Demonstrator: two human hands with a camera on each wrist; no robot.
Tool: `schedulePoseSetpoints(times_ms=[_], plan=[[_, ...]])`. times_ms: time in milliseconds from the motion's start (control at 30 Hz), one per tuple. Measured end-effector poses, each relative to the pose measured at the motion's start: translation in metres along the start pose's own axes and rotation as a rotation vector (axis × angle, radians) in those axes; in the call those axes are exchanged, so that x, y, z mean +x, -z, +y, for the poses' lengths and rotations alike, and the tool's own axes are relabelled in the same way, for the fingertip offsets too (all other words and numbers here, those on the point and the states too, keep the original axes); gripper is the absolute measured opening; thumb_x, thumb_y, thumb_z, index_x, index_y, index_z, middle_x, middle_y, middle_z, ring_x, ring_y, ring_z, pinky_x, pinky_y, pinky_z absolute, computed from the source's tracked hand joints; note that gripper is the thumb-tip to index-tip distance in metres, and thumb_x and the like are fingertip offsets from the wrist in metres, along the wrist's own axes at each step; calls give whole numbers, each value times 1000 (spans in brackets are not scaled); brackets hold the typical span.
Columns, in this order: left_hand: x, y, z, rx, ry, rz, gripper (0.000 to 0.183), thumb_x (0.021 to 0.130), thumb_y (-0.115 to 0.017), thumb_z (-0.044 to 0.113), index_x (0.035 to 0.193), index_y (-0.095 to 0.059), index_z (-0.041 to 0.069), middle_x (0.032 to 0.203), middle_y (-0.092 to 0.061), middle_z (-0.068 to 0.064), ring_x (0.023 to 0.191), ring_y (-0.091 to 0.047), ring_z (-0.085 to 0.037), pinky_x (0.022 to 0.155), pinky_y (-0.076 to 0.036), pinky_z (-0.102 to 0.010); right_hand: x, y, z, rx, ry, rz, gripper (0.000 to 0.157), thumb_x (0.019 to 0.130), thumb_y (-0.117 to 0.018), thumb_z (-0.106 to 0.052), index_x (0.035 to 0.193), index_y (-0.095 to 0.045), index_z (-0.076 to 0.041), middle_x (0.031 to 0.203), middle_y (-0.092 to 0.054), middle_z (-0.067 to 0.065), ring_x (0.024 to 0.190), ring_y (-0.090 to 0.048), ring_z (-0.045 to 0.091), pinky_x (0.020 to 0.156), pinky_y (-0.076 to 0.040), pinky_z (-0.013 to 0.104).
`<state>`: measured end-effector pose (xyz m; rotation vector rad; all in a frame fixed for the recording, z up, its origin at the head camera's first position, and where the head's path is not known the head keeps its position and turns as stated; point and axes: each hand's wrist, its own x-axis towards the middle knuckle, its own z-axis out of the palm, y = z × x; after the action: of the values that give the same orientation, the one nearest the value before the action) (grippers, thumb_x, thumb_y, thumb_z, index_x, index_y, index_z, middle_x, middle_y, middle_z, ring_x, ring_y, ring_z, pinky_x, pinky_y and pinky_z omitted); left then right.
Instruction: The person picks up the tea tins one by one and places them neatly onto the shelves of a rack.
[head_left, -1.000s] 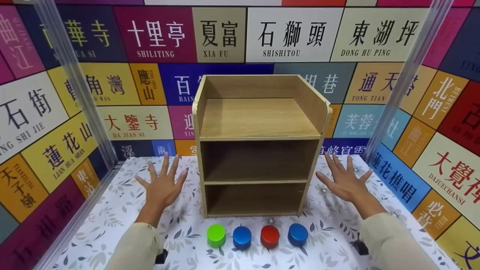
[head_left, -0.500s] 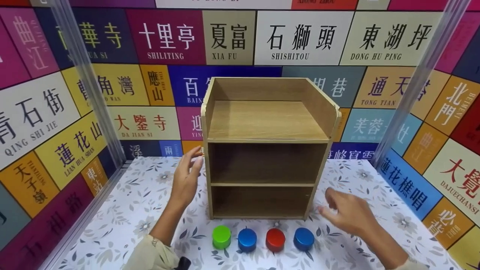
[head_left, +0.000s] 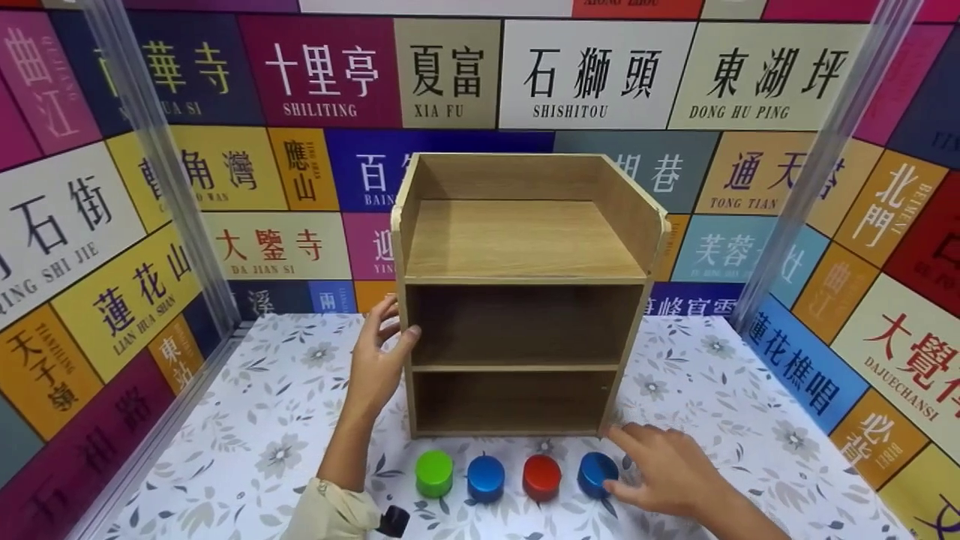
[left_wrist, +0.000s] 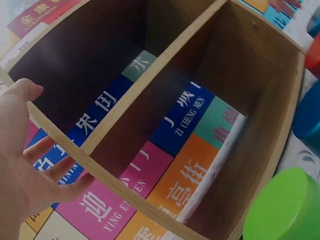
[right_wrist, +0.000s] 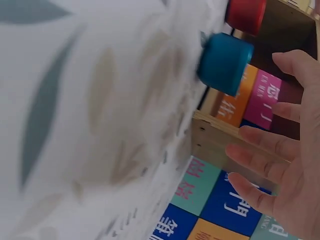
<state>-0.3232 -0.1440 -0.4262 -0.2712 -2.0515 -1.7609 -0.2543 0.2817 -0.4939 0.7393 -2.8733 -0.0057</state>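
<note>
Blue cap (head_left: 598, 474): found on the patterned cloth (head_left: 225, 450), right of the red cap (head_left: 541, 478), just in front of the shelf (head_left: 525, 240) at its right corner. Had right hand (head_left: 664, 465) beside it, thumb and fingers spread, nothing pinched; couldn't tell thumb contact. Had left hand (head_left: 379, 367) hooked on the shelf's left side, thumb over the front edge, fingers outside. Judged cap light, stiff, slick-walled; best pinched across opposite sides. Judged shelf heavier, rigid; best held by its side panels.

Head view faces forward-down, farther back; close wrist views share the shelf (head_left: 525, 244).
</note>
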Motion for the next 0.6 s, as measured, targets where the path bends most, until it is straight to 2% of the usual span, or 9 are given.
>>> schedulePoseSetpoints(times_ms=[67, 167, 333, 433, 567, 600], plan=[[0, 0, -3, -16, 4, -10, 56, 98, -67, 23, 150, -47, 32, 148, -50, -6, 133, -54, -34, 109, -49, -55, -1, -3, -1, 19, -1, -39, 66, 81, -67, -73, 133, -60, -32, 115, -70, -3, 85, -61, 14, 70, -56, 39], [-3, 2, -7, -22, 17, -23, 58, 99, -66, 18, 151, -45, 32, 150, -48, -6, 135, -53, -35, 110, -48, -56, -3, -9, -4, 50, 7, -70, 68, 82, -69, -69, 137, -59, -31, 117, -70, -1, 89, -63, 16, 72, -58, 43], [-5, 4, -10, -1, 6, -26, 58, 99, -65, 18, 151, -45, 33, 150, -48, -6, 134, -53, -34, 112, -46, -55, -3, -13, -8, 105, 1, -86, 65, 82, -71, -65, 136, -58, -31, 114, -69, -2, 88, -62, 14, 70, -58, 41], [-4, 4, -10, 9, 9, -34, 58, 99, -65, 18, 151, -44, 34, 148, -49, -7, 132, -55, -34, 109, -49, -55, -4, -16, -10, 119, -3, -90, 61, 83, -73, -61, 135, -57, -33, 114, -69, -3, 87, -60, 11, 69, -58, 39], [-3, 2, -12, 12, 24, -48, 61, 99, -65, 16, 152, -42, 34, 147, -49, -9, 131, -57, -35, 103, -53, -56, -8, -22, -12, 90, 33, -21, 55, 83, -76, -53, 132, -58, -35, 107, -67, -6, 84, -59, 9, 65, -55, 33], [-5, 2, -7, 14, 33, -51, 61, 99, -64, 15, 153, -41, 32, 148, -48, -10, 131, -56, -36, 103, -54, -56, -9, -23, -12, 83, 40, -4, 54, 83, -77, -51, 131, -58, -35, 105, -67, -7, 83, -58, 8, 65, -55, 32]])
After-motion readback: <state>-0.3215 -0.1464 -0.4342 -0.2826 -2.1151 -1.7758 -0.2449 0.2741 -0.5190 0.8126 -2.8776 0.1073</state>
